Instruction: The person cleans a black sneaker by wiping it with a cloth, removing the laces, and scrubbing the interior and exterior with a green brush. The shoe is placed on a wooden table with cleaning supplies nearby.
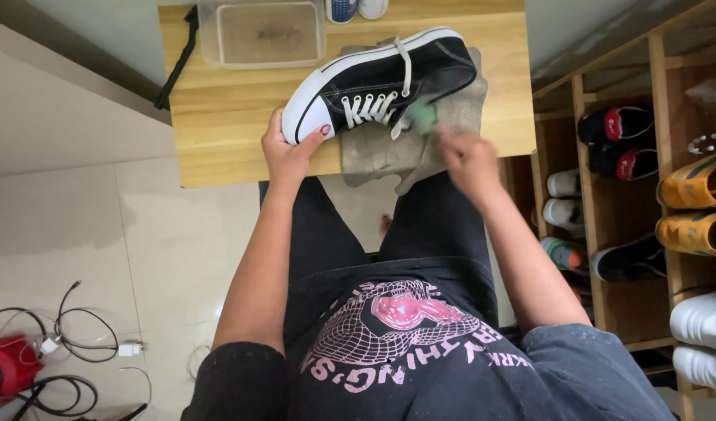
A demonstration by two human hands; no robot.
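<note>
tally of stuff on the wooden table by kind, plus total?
Black canvas sneaker, toe held by the left hand: 1
Grey cloth under it: 1
Clear plastic tub: 1
Partly cropped shoes at the far edge: 2
Small green item by the blurred right hand: 1
Total: 6

The right hand (468,160) and its small green thing (422,117) are motion-blurred; that grip cannot be told.

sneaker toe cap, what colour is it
White, on the black sneaker with white laces; the head view shows it.
</note>
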